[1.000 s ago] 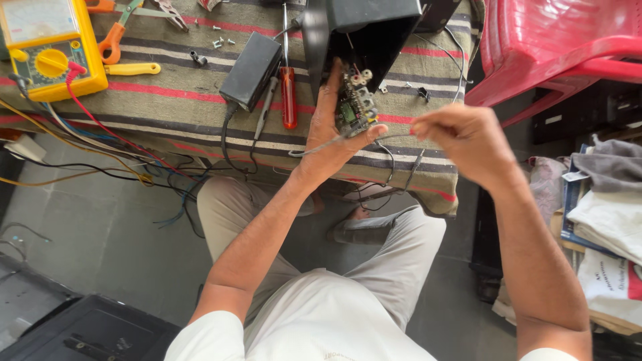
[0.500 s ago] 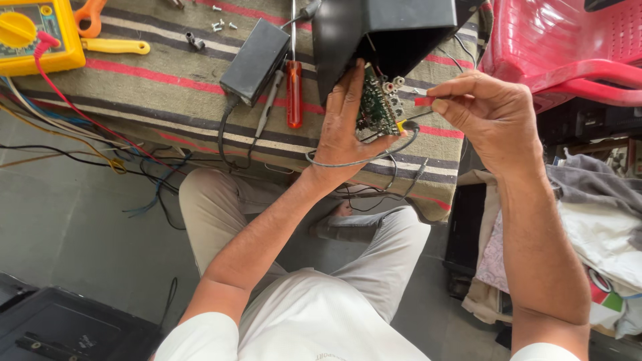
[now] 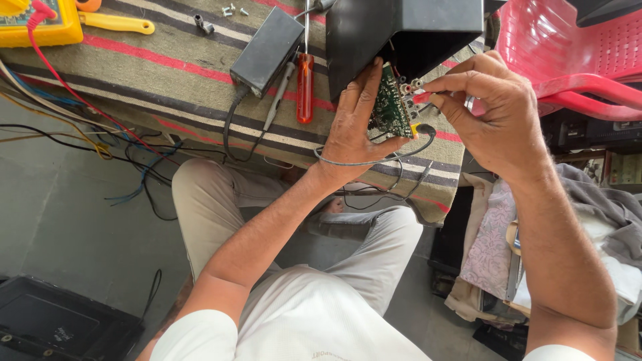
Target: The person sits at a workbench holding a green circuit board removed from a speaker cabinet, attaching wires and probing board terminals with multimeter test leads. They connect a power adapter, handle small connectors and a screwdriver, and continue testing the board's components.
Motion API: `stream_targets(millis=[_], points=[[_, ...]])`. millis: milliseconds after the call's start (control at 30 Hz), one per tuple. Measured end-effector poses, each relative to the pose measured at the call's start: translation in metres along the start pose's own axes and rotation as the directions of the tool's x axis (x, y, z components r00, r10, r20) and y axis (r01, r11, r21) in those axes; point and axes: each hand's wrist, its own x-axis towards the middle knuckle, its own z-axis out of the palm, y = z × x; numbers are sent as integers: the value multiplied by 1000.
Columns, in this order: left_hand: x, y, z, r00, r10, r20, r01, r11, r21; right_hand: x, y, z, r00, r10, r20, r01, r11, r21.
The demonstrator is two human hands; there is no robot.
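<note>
We hold the small green printed circuit board (image 3: 390,105) on edge with our left hand (image 3: 354,130), fingers lying flat against its back and thumb hooked under its lower end. The board sits at the open mouth of a black plastic housing (image 3: 401,33), touching its lower rim.

Our right hand (image 3: 491,117) is just to the right of the board, thumb and forefinger pinched narrow on a small red-tipped plug (image 3: 421,97) that meets the row of round sockets on the board's edge. Whether the plug is seated, we cannot tell.

A thin grey cable (image 3: 374,162) loops below the left hand and ends at a yellow fitting at the board's bottom corner.

To the left of the left hand lie a screwdriver with a translucent orange handle (image 3: 305,85) and a flat black adapter box (image 3: 266,51), both on the striped brown cloth (image 3: 167,73) covering the bench. Farther left is a yellow multimeter (image 3: 40,25) with a red lead. Beyond the right hand stands a red plastic chair (image 3: 568,53).
</note>
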Motion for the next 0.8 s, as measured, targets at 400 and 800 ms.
stream_targets(millis=[400, 800], points=[[-3, -8, 3, 1000, -3, -3, 3, 1000, 11, 4, -10, -1, 997, -32, 66, 41, 990, -136], [-4, -7, 0, 999, 17, -29, -16, 999, 31, 13, -20, -4, 982, -140, 124, 176, 918, -355]])
